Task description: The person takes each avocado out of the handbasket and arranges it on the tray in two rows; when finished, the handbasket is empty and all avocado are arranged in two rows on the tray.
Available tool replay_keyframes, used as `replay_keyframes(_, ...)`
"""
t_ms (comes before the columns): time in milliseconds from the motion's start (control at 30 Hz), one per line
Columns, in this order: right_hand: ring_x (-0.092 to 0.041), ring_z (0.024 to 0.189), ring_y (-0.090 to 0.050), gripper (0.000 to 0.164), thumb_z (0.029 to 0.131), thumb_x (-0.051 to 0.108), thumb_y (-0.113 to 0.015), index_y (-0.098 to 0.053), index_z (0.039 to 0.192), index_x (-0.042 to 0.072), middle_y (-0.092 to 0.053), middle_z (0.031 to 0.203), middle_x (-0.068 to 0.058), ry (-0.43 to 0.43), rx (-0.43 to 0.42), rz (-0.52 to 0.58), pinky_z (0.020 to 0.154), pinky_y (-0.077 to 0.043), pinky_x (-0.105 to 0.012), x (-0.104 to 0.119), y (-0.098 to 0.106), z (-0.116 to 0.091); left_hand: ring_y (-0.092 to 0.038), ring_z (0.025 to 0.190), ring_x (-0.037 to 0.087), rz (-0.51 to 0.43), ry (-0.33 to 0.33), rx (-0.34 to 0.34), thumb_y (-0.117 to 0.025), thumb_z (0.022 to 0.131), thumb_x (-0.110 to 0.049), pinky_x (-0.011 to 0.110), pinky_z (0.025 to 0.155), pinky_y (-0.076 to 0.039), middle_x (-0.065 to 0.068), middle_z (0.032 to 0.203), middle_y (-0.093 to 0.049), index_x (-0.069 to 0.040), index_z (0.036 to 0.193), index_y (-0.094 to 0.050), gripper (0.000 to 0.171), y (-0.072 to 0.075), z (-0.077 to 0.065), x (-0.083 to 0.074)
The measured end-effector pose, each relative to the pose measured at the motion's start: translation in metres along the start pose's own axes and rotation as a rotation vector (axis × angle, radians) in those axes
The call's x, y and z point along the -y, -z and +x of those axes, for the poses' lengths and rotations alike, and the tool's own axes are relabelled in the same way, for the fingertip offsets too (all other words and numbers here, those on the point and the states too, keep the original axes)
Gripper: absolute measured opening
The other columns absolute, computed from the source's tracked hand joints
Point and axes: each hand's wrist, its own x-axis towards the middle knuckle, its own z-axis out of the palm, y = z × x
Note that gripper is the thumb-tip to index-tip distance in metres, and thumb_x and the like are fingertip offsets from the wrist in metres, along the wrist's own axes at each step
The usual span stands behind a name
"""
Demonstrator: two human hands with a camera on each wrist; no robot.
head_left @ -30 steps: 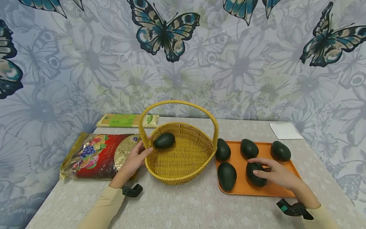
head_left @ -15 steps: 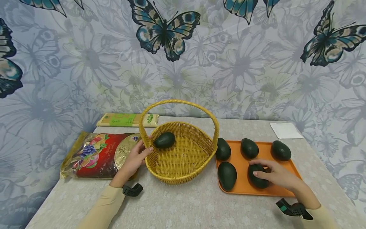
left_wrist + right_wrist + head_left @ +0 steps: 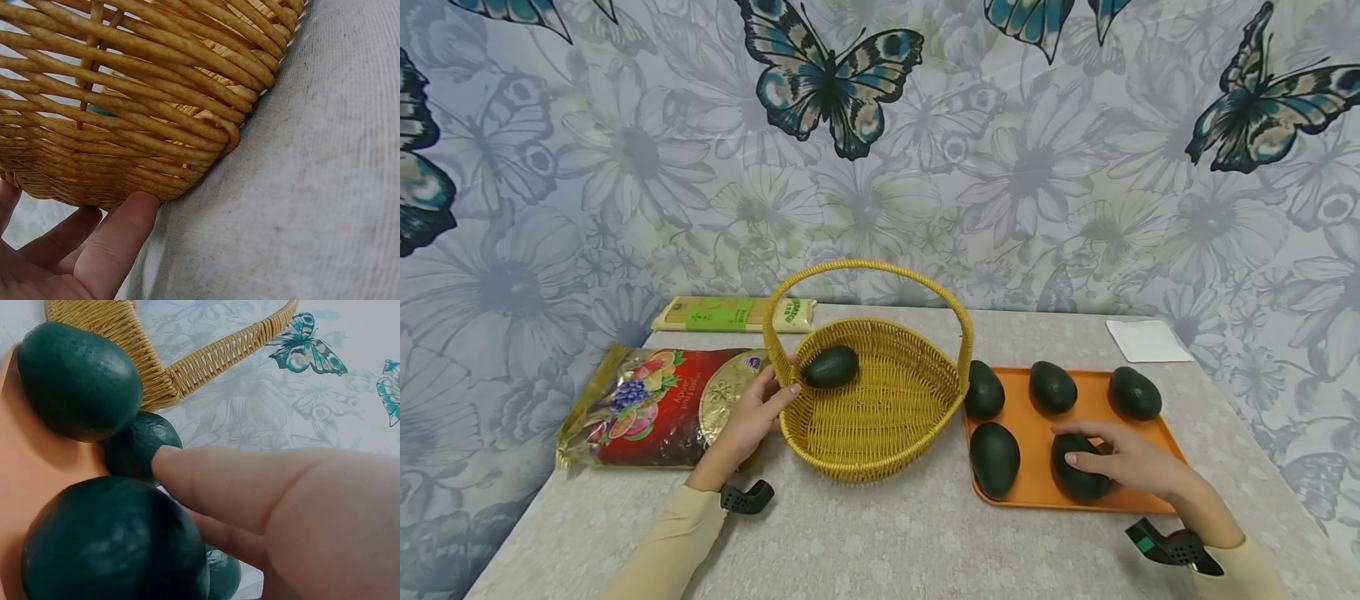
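Note:
A yellow woven basket [image 3: 868, 417] with a tall arched handle stands in mid-table, one dark green avocado [image 3: 831, 367] lying inside at its left. My left hand [image 3: 756, 417] touches its left side at the foot of the handle; in the left wrist view its thumb and fingertips rest on the weave. To the right, several more avocados lie on an orange tray [image 3: 1032, 479]. My right hand [image 3: 1123, 454] holds the near-middle avocado [image 3: 1072, 479], thumb on top and fingers on its far side. Another avocado [image 3: 996, 461] lies left of it.
Left of the basket lies a red bag of mixed fruit candy [image 3: 677, 408], with a green-labelled noodle packet [image 3: 730, 314] behind it. At the back right is a white square sheet [image 3: 1148, 341]. A butterfly-patterned backdrop [image 3: 1037, 167] rises behind the table.
The avocado under my right hand has shifted slightly right on the tray, and the hand has moved a little with it. My left hand stays at the basket.

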Motion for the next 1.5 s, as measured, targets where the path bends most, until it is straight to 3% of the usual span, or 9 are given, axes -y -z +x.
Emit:
replay_keyframes(67, 0.004, 0.116, -0.054, 0.044, 0.1, 0.024, -0.066, -0.061, 0.138, 0.002, -0.061, 0.14, -0.022, -0.009, -0.005, 0.005, 0.084, -0.052, -0.023, 0.0, 0.0, 0.0, -0.058, 0.125, 0.037, -0.002, -0.004, 0.002, -0.053, 0.108, -0.026, 0.03, 0.079, -0.06, 0.029, 0.154, -0.042, -0.022, 0.162, -0.029, 0.06, 0.0, 0.0, 0.0)
replay_keyframes(300, -0.031, 0.109, -0.064, 0.053, 0.099, 0.026, -0.067, -0.055, 0.143, -0.001, -0.052, 0.143, -0.034, -0.105, 0.017, 0.103, 0.077, -0.057, -0.028, 0.003, 0.003, -0.003, -0.058, 0.126, 0.036, -0.003, -0.001, 0.006, -0.053, 0.108, -0.028, 0.03, 0.08, -0.06, 0.028, 0.155, -0.041, -0.021, 0.162, -0.029, 0.06, 0.001, -0.001, 0.0)
replay_keyframes(500, -0.033, 0.103, -0.068, 0.06, 0.099, 0.025, -0.067, -0.046, 0.149, -0.003, -0.037, 0.148, -0.045, -0.185, 0.04, 0.22, 0.069, -0.061, -0.039, 0.004, 0.006, -0.006, -0.056, 0.129, 0.037, 0.006, 0.004, 0.006, -0.052, 0.108, -0.029, 0.028, 0.081, -0.06, 0.026, 0.157, -0.04, -0.021, 0.162, -0.028, 0.06, 0.0, -0.001, -0.002)
replay_keyframes(833, -0.038, 0.11, -0.067, 0.06, 0.101, 0.023, -0.064, -0.043, 0.151, -0.004, -0.031, 0.15, -0.047, -0.184, 0.032, 0.243, 0.072, -0.062, -0.043, 0.005, 0.011, -0.009, -0.058, 0.126, 0.036, 0.007, -0.001, -0.005, -0.053, 0.108, -0.025, 0.03, 0.08, -0.06, 0.028, 0.154, -0.042, -0.021, 0.162, -0.029, 0.059, -0.001, -0.001, -0.002)
replay_keyframes(1100, -0.037, 0.111, -0.068, 0.06, 0.1, 0.023, -0.066, -0.044, 0.15, -0.003, -0.034, 0.149, -0.045, -0.171, 0.039, 0.24, 0.072, -0.061, -0.042, 0.003, 0.007, -0.006, -0.059, 0.124, 0.035, 0.013, 0.003, -0.012, -0.053, 0.107, -0.025, 0.03, 0.08, -0.06, 0.029, 0.152, -0.043, -0.021, 0.162, -0.03, 0.059, -0.001, -0.001, -0.002)
replay_keyframes(1500, -0.01, 0.094, -0.068, 0.058, 0.101, 0.021, -0.065, -0.045, 0.148, -0.006, -0.041, 0.146, -0.044, -0.087, 0.039, 0.23, 0.065, -0.06, -0.036, 0.005, 0.002, -0.003, -0.059, 0.125, 0.038, 0.004, 0.011, -0.001, -0.053, 0.107, -0.027, 0.031, 0.08, -0.061, 0.029, 0.153, -0.042, -0.022, 0.162, -0.029, 0.06, -0.001, 0.0, -0.001)
